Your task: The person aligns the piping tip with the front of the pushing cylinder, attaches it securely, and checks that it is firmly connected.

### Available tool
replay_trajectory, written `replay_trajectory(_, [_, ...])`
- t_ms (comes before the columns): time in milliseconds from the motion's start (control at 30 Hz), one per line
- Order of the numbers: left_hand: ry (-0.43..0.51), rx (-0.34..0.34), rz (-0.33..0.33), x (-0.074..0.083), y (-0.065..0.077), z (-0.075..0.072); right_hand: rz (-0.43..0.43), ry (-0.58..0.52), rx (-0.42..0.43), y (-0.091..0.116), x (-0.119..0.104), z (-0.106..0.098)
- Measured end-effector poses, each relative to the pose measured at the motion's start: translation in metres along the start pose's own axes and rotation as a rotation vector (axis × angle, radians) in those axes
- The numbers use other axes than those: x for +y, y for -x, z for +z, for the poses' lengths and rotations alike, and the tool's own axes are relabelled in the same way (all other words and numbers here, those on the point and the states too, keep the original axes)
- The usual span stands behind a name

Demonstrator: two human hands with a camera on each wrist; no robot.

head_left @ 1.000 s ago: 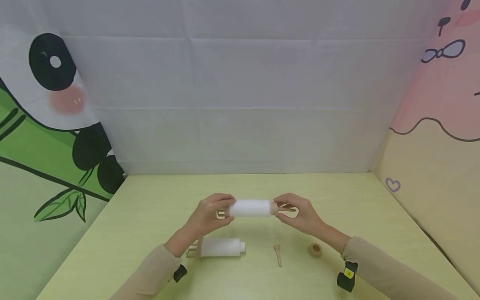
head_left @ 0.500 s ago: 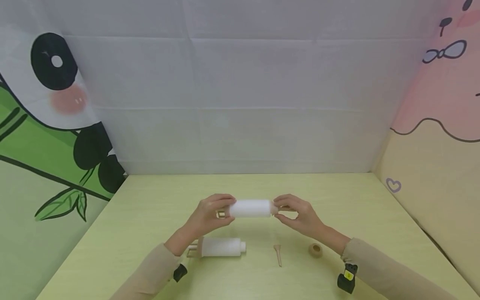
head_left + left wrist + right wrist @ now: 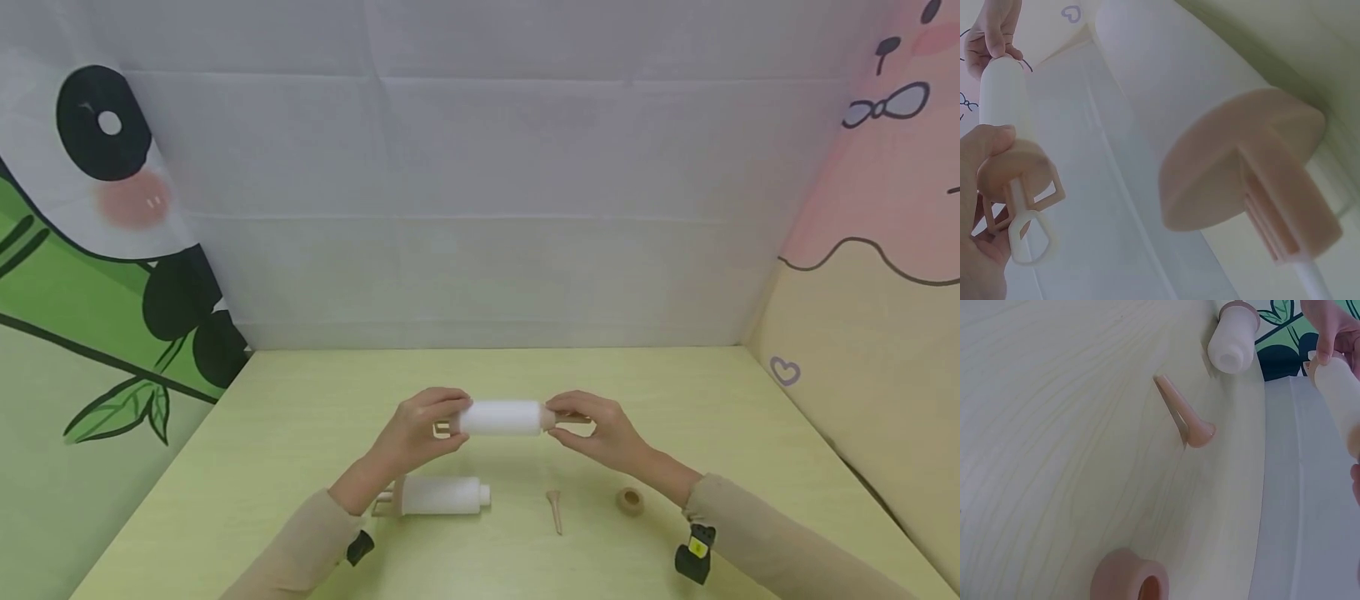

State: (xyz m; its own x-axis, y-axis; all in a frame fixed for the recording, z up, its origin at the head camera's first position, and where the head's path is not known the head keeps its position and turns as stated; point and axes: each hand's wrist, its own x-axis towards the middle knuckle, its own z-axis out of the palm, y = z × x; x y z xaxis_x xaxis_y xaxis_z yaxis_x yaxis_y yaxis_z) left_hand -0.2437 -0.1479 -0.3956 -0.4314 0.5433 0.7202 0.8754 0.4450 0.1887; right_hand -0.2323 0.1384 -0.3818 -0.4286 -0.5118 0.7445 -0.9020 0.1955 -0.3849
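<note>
Both hands hold a white plunger press (image 3: 500,417) level above the table. It has a white barrel, beige end pieces and a slim beige nozzle (image 3: 573,419) jutting from its right end. My left hand (image 3: 426,425) grips the flanged end, thumb on the barrel in the left wrist view; beige side loops and a white plunger ring (image 3: 1030,244) show there. At the other end, my right hand (image 3: 600,425) pinches the beige cap (image 3: 548,417) between thumb and fingers. A second, similar press (image 3: 442,496) lies on the table below, its right end without a cap.
A small beige funnel nozzle (image 3: 555,510) lies on the pale yellow table (image 3: 300,400), right of the second press. Farther right rests a beige ring cap (image 3: 630,500). A white cloth wall (image 3: 495,208) stands behind, with printed panels at both sides.
The fingers of my right hand have shifted slightly at the cap. The left hand, the held press and the things on the table stay in place.
</note>
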Motion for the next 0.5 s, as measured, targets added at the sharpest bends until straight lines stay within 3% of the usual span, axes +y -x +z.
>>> replay_trajectory(500, [-0.028,0.017,-0.001,0.0015,-0.0002,0.0009,0.031,-0.03,0.026,0.0009,0.0015,0.0018])
